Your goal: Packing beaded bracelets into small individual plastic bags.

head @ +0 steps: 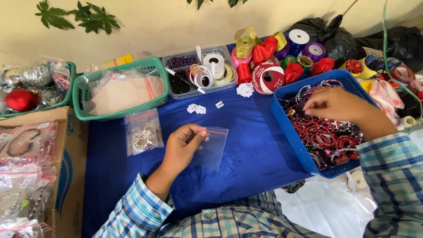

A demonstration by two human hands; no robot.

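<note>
My left hand [184, 146] pinches the top edge of a small clear zip bag [213, 149] that hangs empty over the blue cloth [246, 132]. My right hand [337, 105] reaches into a blue plastic basket [286, 121] at the right. Its fingers are curled among the red, white and dark bead bracelets [328, 139] that fill the basket. Whether the fingers hold a bracelet cannot be told. To the left of my left hand a sealed clear bag with a pale bead bracelet [142, 137] lies flat on the cloth.
A green basket of clear bags [121, 90] stands at the back left, next to a clear box of beads and tape rolls [200, 70]. Ribbon spools [273, 57] crowd the back. Small white tags [197, 108] lie on the cloth. A cardboard box of bagged bracelets [31, 172] sits at left.
</note>
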